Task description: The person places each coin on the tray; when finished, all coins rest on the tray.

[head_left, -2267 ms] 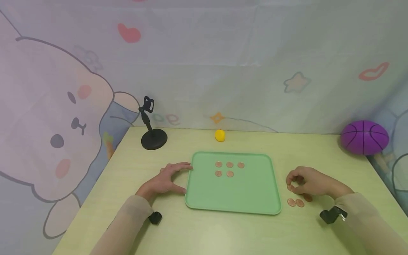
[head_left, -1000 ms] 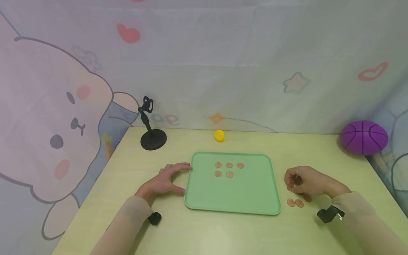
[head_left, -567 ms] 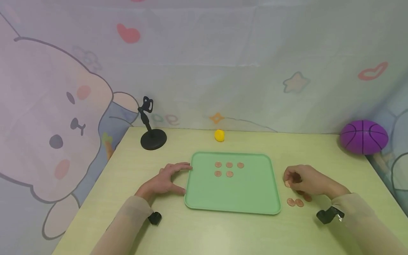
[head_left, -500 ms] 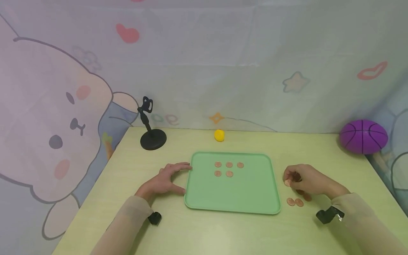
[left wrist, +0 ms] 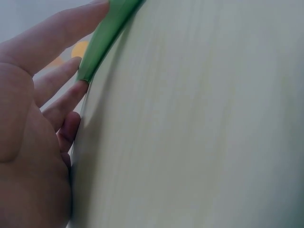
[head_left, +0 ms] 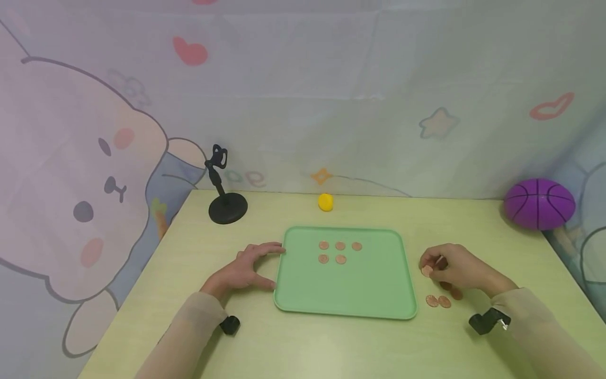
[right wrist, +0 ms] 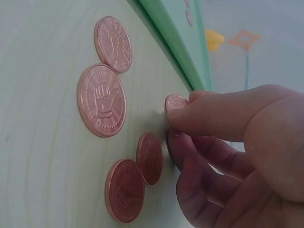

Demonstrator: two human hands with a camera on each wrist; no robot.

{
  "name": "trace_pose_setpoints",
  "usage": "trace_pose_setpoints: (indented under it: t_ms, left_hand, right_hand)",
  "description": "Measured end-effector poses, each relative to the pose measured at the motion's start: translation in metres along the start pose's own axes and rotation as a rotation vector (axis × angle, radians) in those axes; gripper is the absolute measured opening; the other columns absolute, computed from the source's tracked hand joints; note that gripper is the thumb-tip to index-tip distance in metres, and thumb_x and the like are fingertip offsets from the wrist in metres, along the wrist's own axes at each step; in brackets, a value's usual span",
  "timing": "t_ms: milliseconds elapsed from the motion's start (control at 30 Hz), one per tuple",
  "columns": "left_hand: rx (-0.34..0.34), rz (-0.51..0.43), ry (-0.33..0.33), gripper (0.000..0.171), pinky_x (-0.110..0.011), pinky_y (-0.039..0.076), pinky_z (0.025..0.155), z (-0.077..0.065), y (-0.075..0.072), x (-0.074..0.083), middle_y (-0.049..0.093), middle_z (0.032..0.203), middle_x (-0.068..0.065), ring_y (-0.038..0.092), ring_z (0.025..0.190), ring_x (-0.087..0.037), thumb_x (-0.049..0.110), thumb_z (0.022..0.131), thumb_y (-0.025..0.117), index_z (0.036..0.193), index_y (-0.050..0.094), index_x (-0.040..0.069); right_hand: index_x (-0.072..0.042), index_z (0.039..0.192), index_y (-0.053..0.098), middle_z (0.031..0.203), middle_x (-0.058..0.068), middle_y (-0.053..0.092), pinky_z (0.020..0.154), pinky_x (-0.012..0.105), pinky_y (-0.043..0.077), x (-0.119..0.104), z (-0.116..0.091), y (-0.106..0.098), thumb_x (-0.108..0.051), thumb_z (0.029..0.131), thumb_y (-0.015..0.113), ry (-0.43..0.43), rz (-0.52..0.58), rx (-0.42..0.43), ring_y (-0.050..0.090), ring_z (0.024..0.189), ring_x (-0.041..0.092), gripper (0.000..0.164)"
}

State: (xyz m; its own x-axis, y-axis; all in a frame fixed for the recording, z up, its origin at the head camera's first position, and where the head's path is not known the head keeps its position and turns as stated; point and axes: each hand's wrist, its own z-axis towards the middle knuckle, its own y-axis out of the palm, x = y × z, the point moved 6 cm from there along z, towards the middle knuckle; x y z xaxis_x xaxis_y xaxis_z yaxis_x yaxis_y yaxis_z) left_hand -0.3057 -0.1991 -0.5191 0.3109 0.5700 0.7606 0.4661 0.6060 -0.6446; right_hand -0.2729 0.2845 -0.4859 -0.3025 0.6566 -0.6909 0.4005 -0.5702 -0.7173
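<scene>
My right hand pinches a copper-coloured coin between thumb and fingertips, low over the table to the right of the green tray. Two pairs of similar coins lie by that hand: one pair nearer me, the other partly under the palm. Thumbs-up reliefs show on some coin faces in the right wrist view. With thumb and fingers spread, my left hand touches the tray's left rim. Several coins lie in two rows on the tray's far half.
Behind the tray sits a small yellow object. A black stand with a clip top is at the back left, and a purple ball at the back right. A printed cloth hangs behind the table.
My right hand has shifted slightly left and away from me, and the pinched coin has moved with its fingertips. The left hand, tray and coins on the tray stay put.
</scene>
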Motion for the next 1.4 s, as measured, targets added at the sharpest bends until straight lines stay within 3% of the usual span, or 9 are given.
trace_pose_setpoints:
  t_ms: [567, 800, 1133, 1400]
  left_hand:
    - [0.004, -0.003, 0.007, 0.082, -0.059, 0.019, 0.110, 0.0006, 0.0008, -0.0032, 0.042, 0.166, 0.003, 0.035, 0.139, -0.029, 0.033, 0.075, 0.096, 0.148, 0.059, 0.030]
    - [0.006, 0.001, 0.015, 0.081, -0.060, 0.020, 0.111, 0.0004, 0.0004, -0.0020, 0.043, 0.165, 0.002, 0.035, 0.138, -0.029, 0.033, 0.075, 0.095, 0.148, 0.059, 0.030]
    - [0.009, -0.006, 0.015, 0.081, -0.059, 0.020, 0.111, 0.0010, 0.0009, -0.0033, 0.043, 0.165, 0.003, 0.035, 0.138, -0.029, 0.033, 0.074, 0.096, 0.147, 0.060, 0.030]
    - [0.001, -0.014, -0.011, 0.082, -0.056, 0.020, 0.107, 0.0003, 0.0004, -0.0001, 0.041, 0.166, 0.004, 0.035, 0.138, -0.028, 0.032, 0.075, 0.096, 0.148, 0.059, 0.030]
  right_hand:
    - [-0.002, 0.117, 0.078, 0.095, 0.002, 0.075, 0.073, 0.028, 0.055, 0.0023, -0.0010, 0.0018, -0.006, 0.094, 0.075, 0.062, 0.019, -0.027, 0.065, 0.073, 0.015, 0.024]
    - [0.002, 0.118, 0.077, 0.094, 0.004, 0.073, 0.072, 0.027, 0.054, 0.0027, -0.0013, 0.0015, -0.002, 0.092, 0.075, 0.061, 0.024, -0.028, 0.064, 0.065, 0.015, 0.026]
    - [-0.001, 0.113, 0.078, 0.092, 0.004, 0.066, 0.071, 0.026, 0.053, 0.0020, -0.0020, 0.0017, -0.005, 0.093, 0.077, 0.039, -0.006, -0.015, 0.062, 0.058, 0.014, 0.021]
    - [-0.004, 0.116, 0.079, 0.100, -0.001, 0.073, 0.076, 0.027, 0.057, -0.0054, 0.0020, -0.0073, -0.013, 0.093, 0.081, 0.005, -0.061, 0.102, 0.070, 0.089, 0.013, 0.025]
